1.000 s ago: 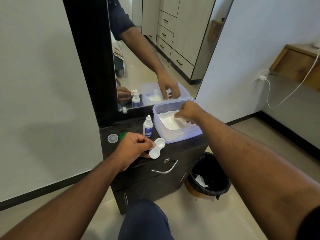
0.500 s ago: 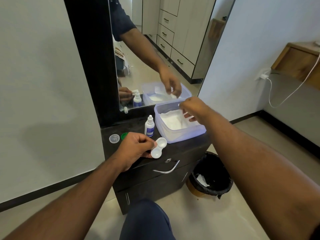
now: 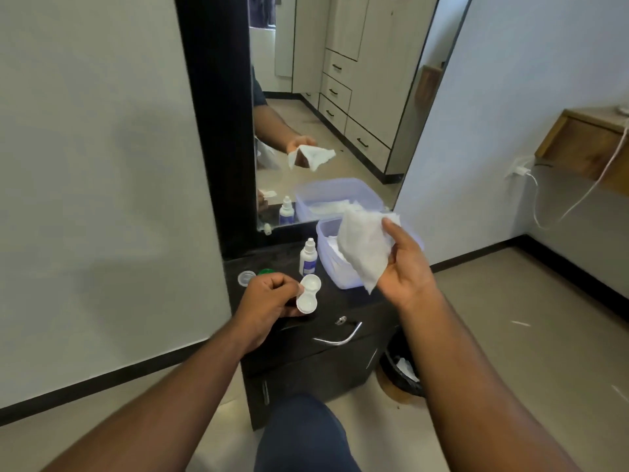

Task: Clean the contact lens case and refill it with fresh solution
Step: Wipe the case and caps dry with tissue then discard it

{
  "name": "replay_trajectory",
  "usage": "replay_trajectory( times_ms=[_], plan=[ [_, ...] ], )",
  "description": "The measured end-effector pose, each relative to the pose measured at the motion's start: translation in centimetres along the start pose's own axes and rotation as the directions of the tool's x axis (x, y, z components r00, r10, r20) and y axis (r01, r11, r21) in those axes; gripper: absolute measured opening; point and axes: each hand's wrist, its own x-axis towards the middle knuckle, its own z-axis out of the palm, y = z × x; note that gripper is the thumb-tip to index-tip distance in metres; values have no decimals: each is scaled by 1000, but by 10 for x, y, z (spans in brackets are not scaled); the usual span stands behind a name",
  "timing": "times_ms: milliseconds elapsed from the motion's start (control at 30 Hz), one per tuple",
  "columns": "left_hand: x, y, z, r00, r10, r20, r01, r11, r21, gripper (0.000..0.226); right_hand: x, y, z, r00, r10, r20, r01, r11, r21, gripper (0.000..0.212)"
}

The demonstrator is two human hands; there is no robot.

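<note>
Over the dark tabletop (image 3: 343, 301) below the mirror (image 3: 340, 97), the left hand (image 3: 269, 301) grips a white lens case (image 3: 308, 294), fingers curled round one edge of it. Both wells of the case are open and face up, one nearer the camera, one farther. The case hangs just above the front of the tabletop, not touching it.

The right hand (image 3: 405, 270) holds a white tissue (image 3: 364, 247) up in the air, thumb on the near side and fingers behind it; the tissue drapes down from the fingertips, crumpled and unfolded. It hangs in front of a clear lilac tub (image 3: 335, 270) that stands at the right end of the tabletop, with more white tissues inside.

Just left of the tub stands a small white bottle (image 3: 308, 257) with a blue label, upright, its cap on. Farther left on the tabletop lie a clear round cap (image 3: 246, 278) and a green cap (image 3: 263, 272), the green one partly hidden behind the left hand.

A drawer with a curved metal handle (image 3: 338, 337) sits below the tabletop. On the floor to the right stands a bin (image 3: 401, 373) with a black liner, half hidden by the right forearm
</note>
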Motion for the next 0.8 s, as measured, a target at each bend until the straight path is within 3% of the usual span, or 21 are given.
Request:
replay_trajectory(
  times_ms=[67, 133, 267, 433, 600, 667, 700, 800],
  plan=[
    [-13, -6, -13, 998, 15, -55, -16, 1000, -22, 9, -15, 24, 0, 1000, 21, -4, -20, 997, 77, 32],
    [-24, -11, -27, 994, 39, -100, -41, 999, -17, 10, -25, 48, -4, 999, 32, 25, -35, 992, 118, 45],
    [-43, -13, -48, 995, 47, -87, -47, 999, -5, 12, -37, 88, -3, 999, -23, -35, 25, 999, 49, 54],
    [-73, -20, -76, 995, -7, -97, 5, 1000, -22, 14, -51, 124, -2, 997, 69, 21, -70, 997, 40, 37],
    [-100, -37, -87, 980, -23, -197, 12, 998, -59, 7, -64, 160, -2, 992, 114, 57, -118, 989, 86, 42],
    [-101, -35, -87, 974, -1, -225, -12, 998, -58, 8, -65, 165, -3, 999, 33, -1, -33, 995, -98, 21],
    [-101, -33, -87, 972, 10, -234, -24, 998, -57, 9, -67, 165, -1, 999, -43, -8, 39, 956, -290, 7],
    [-99, -24, -86, 968, 25, -249, -44, 997, -71, 10, -73, 158, 3, 978, -180, 102, 191, 592, -783, 3]
  ],
)
